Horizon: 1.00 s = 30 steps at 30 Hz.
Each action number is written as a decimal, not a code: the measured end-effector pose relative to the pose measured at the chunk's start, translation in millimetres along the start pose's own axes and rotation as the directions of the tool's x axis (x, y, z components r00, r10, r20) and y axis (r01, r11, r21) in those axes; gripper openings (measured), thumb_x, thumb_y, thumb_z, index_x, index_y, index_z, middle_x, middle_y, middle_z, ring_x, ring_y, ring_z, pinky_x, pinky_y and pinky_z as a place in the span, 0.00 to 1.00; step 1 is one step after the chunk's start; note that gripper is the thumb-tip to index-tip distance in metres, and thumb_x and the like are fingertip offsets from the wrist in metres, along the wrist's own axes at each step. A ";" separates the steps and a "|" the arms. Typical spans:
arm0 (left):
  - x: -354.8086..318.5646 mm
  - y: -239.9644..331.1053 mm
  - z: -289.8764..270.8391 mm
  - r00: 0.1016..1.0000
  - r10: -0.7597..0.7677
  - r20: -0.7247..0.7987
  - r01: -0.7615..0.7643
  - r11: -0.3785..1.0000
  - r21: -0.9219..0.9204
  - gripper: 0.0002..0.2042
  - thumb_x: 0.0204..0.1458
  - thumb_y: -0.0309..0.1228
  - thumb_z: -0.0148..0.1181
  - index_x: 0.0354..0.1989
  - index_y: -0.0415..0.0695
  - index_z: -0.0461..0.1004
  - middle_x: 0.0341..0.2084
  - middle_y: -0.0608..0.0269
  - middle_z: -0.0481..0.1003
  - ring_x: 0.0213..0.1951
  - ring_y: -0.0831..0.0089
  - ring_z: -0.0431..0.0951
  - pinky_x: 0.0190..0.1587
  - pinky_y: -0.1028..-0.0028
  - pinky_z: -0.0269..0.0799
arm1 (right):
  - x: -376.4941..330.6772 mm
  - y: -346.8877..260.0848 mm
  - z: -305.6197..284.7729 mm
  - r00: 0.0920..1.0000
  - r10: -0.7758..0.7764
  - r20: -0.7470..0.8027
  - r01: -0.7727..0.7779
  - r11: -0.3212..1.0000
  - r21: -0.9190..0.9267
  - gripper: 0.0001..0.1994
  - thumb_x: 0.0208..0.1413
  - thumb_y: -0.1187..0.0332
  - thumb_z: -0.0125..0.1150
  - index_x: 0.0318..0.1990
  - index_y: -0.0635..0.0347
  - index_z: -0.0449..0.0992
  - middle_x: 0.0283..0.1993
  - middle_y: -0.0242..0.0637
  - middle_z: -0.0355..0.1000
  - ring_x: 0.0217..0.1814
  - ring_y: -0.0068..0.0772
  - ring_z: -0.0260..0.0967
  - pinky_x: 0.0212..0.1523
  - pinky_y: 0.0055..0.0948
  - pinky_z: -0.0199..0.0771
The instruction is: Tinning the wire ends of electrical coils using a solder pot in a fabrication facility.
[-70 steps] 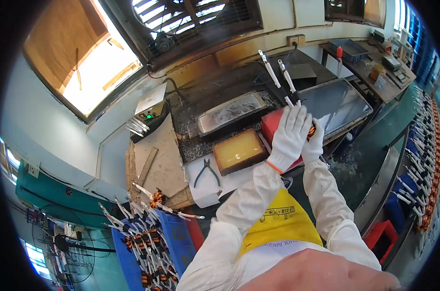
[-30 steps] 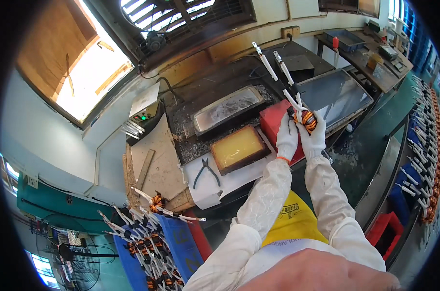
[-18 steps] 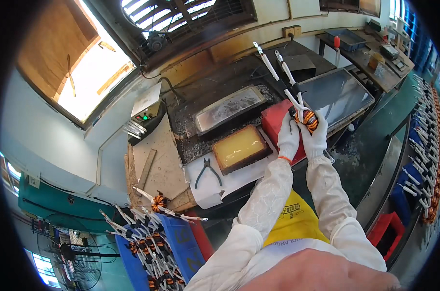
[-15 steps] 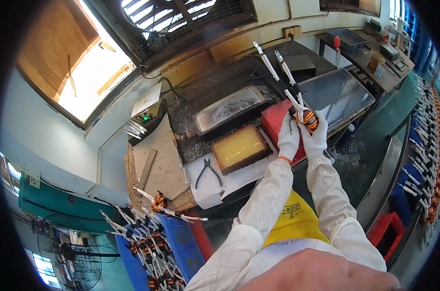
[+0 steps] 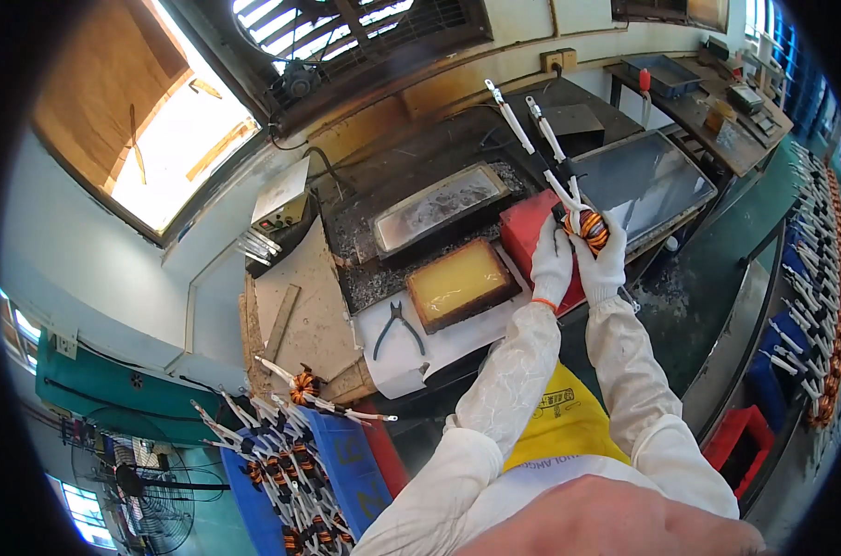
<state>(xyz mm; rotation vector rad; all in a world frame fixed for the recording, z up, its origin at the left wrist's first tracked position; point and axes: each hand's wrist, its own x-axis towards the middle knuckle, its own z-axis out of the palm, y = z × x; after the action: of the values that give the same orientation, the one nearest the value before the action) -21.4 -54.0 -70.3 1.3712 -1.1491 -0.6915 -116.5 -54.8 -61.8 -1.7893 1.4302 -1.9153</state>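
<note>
Holding a wire coil (image 5: 591, 230)
The left hand (image 5: 552, 261) and right hand (image 5: 605, 266) pinch the orange and black coil between their fingers, beside the red box (image 5: 524, 233) near the bench's (image 5: 420, 153) front edge. White wires (image 5: 558, 190) point toward the back edge. Pliers (image 5: 396, 316) lie on paper (image 5: 392, 372).

This is a factory workshop: a grimy bench (image 5: 416, 153) bears a crusted metal trough (image 5: 439, 211), a yellow-filled pan (image 5: 476, 309), pliers (image 5: 396, 316) and a control box (image 5: 284, 197). A large louvred fan (image 5: 323, 28) is set in the wall, a blue crate (image 5: 351, 463) brims with wound coils (image 5: 302, 461), and the hands (image 5: 552, 266) wear white gloves.
</note>
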 end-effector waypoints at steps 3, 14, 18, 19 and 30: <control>0.6 1.7 0.4 1.000 -0.008 -0.001 0.008 1.000 0.022 0.23 0.65 0.37 0.44 0.66 0.40 0.62 0.58 0.41 0.70 0.59 0.49 0.71 0.60 0.61 0.67 | 0.5 1.7 -0.1 1.000 -0.004 0.002 0.004 1.000 -0.002 0.33 0.45 0.71 0.75 0.60 0.62 0.65 0.52 0.48 0.68 0.55 0.49 0.69 0.57 0.37 0.69; 2.5 -6.6 3.2 0.999 0.028 -0.028 -0.028 0.999 0.017 0.23 0.65 0.37 0.44 0.66 0.40 0.63 0.57 0.41 0.72 0.58 0.47 0.72 0.59 0.61 0.68 | 0.2 -0.4 -0.6 0.998 0.042 0.046 -0.041 0.999 -0.025 0.34 0.47 0.72 0.75 0.61 0.63 0.64 0.56 0.46 0.66 0.60 0.44 0.67 0.62 0.35 0.65; 0.9 -6.3 1.7 1.000 0.006 -0.013 -0.006 0.999 0.041 0.23 0.65 0.38 0.44 0.66 0.40 0.63 0.57 0.40 0.71 0.58 0.47 0.72 0.59 0.60 0.68 | -3.0 -1.7 -1.3 0.998 0.048 0.042 -0.048 0.999 -0.016 0.34 0.47 0.72 0.75 0.61 0.63 0.64 0.56 0.46 0.66 0.59 0.44 0.66 0.62 0.35 0.65; 0.8 -5.0 1.7 1.000 0.008 -0.013 -0.007 0.999 0.040 0.23 0.65 0.38 0.44 0.66 0.40 0.63 0.57 0.40 0.71 0.58 0.47 0.72 0.59 0.60 0.68 | -2.2 -2.9 -1.7 0.997 0.060 0.041 -0.059 0.998 -0.013 0.34 0.47 0.72 0.75 0.61 0.63 0.64 0.56 0.46 0.66 0.59 0.44 0.66 0.62 0.35 0.65; 0.8 0.7 1.9 1.000 0.005 -0.019 -0.004 0.999 0.048 0.23 0.65 0.38 0.43 0.66 0.41 0.63 0.56 0.40 0.72 0.57 0.46 0.73 0.59 0.59 0.68 | 0.1 1.1 -1.2 0.999 0.030 0.037 -0.029 0.999 -0.023 0.34 0.47 0.72 0.75 0.61 0.63 0.64 0.55 0.46 0.67 0.58 0.43 0.67 0.60 0.34 0.67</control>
<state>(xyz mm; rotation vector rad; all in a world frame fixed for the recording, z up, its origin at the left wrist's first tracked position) -23.0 -55.3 -69.8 1.4120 -1.1598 -0.6505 -118.0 -54.9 -62.4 -1.7932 1.4634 -1.8488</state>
